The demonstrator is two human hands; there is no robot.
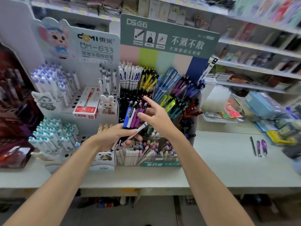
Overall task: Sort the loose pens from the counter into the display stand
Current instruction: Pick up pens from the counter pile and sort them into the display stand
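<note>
My left hand [114,136] grips a bundle of pens [132,115], blue, white and purple, standing upright, plus a white pen [138,132] lying slantwise across the fingers. My right hand [156,118] hovers just right of the bundle with fingers spread and loose, holding nothing; its fingertips are close to the pen tops. Both hands are in front of the tiered display stand [169,39], whose compartments hold white, yellow, blue, purple, green and black pens. Three loose pens [260,146], one black and two purple, lie on the counter [219,168] at the right.
A white stand [96,46] with lilac and teal-capped pens and a red box [88,103] is at the left. Eraser trays [146,154] sit at the display's foot. Packaged stationery [263,108] crowds the right counter, and shelves run behind.
</note>
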